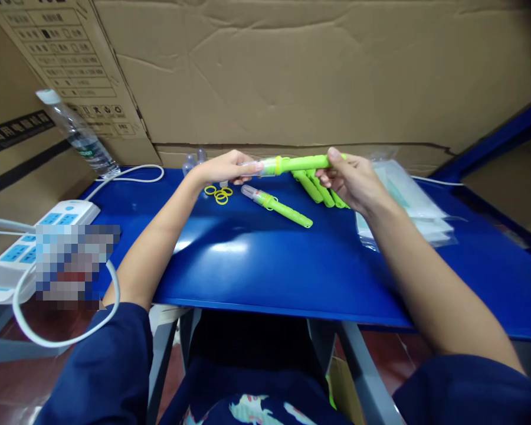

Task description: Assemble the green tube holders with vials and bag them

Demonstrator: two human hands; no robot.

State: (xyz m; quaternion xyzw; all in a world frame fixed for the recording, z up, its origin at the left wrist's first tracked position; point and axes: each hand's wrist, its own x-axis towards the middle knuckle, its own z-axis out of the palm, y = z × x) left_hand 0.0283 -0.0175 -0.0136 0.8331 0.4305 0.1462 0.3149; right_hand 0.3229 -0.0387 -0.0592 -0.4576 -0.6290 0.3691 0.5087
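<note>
Both hands hold a light-green stick [307, 163] with a clear tube end and a yellow ring, raised level above the table. My left hand [223, 168] is closed around the clear end at the left. At the right, my right hand [354, 180] pinches the green end. A second green stick with a clear end [287, 212] lies on the table below. Several yellow rings [221, 198] lie beneath my left hand. Behind that hand are clear domed pieces [189, 162], partly hidden. Several green handles [310, 186] lie close together by my right hand.
Clear plastic bags [407, 195] are stacked at the right of the blue table [248, 277]. On the left stand a water bottle [82, 139] and a white power strip [66, 215] with a looping cable [30, 333]. A cardboard wall [314, 71] rises behind.
</note>
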